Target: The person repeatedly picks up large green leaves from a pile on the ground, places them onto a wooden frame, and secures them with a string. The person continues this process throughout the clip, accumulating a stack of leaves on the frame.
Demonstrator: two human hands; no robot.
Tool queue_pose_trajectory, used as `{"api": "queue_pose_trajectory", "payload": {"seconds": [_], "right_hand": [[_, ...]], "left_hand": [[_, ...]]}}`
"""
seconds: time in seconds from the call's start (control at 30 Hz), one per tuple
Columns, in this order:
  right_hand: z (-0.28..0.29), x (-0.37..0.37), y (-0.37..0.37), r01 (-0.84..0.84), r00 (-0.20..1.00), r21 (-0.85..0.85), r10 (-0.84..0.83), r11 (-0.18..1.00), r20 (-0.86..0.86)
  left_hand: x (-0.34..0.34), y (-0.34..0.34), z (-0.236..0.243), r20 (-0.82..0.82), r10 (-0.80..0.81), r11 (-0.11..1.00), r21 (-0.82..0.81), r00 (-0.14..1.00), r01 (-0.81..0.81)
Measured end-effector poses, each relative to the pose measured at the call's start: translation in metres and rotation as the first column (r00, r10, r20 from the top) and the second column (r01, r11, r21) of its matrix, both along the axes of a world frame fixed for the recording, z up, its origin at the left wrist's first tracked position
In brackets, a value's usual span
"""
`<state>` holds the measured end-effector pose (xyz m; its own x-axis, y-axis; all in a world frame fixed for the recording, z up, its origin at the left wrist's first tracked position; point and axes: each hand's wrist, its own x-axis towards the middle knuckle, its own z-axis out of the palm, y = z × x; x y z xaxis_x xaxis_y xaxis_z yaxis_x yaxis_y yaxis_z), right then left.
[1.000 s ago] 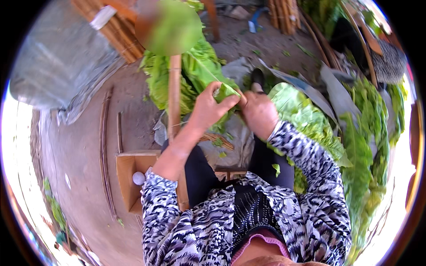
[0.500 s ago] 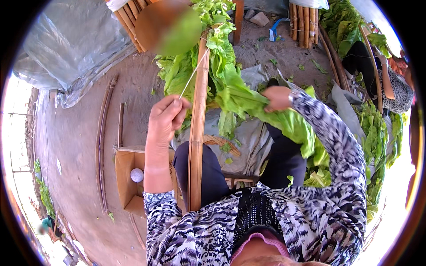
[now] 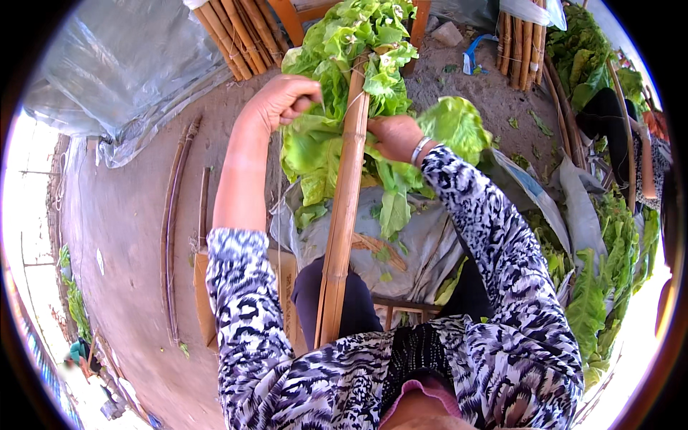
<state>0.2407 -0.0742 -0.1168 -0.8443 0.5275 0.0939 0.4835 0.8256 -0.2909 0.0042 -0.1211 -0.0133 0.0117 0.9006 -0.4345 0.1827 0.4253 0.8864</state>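
Observation:
A split bamboo pole (image 3: 344,208) slopes up from my lap, with a bunch of large green leaves (image 3: 344,36) hanging along both sides of its far end. Thin pale string crosses the pole near the leaves. My left hand (image 3: 290,100) is closed left of the pole, pinching the string, which is hard to see at the fingertips; a strand hangs below toward the box. My right hand (image 3: 398,137) grips green leaves against the pole's right side, its fingertips partly hidden behind the pole. One broad leaf (image 3: 455,130) sticks out beyond that hand.
A cardboard box (image 3: 204,297) stands left of my knee. Pole bundles (image 3: 236,32) lean at the back. Long poles (image 3: 174,229) lie on the dirt floor at left. Leaf piles (image 3: 620,244) and another person (image 3: 645,161) are at right. Grey plastic sheet (image 3: 423,251) lies ahead.
My right hand has brought leaves leftward to the pole. My left hand has moved up and away, beside the leaf bunch, and the taut string is less visible. The view has shifted slightly.

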Motion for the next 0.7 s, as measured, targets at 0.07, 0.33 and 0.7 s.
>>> {"api": "queue_pose_trajectory", "payload": {"seconds": [0.07, 0.33, 0.7], "right_hand": [[-0.006, -0.015, 0.003, 0.184, 0.982, -0.122, -0.189, 0.975, -0.031], [-0.052, -0.039, 0.022, 0.368, 0.728, -0.435, -0.546, 0.821, -0.415], [-0.034, 0.128, -0.018, 0.270, 0.687, -0.341, -0.428, 0.901, -0.587]], "left_hand": [[0.053, -0.017, 0.037, -0.150, -0.202, 0.975, 0.059, 0.968, 0.213], [0.175, 0.012, -0.041, -0.732, 0.160, 0.830, 0.463, 0.662, 0.312], [0.157, 0.050, -0.065, -0.845, -0.033, 0.749, 0.333, 0.534, 0.573]]}}
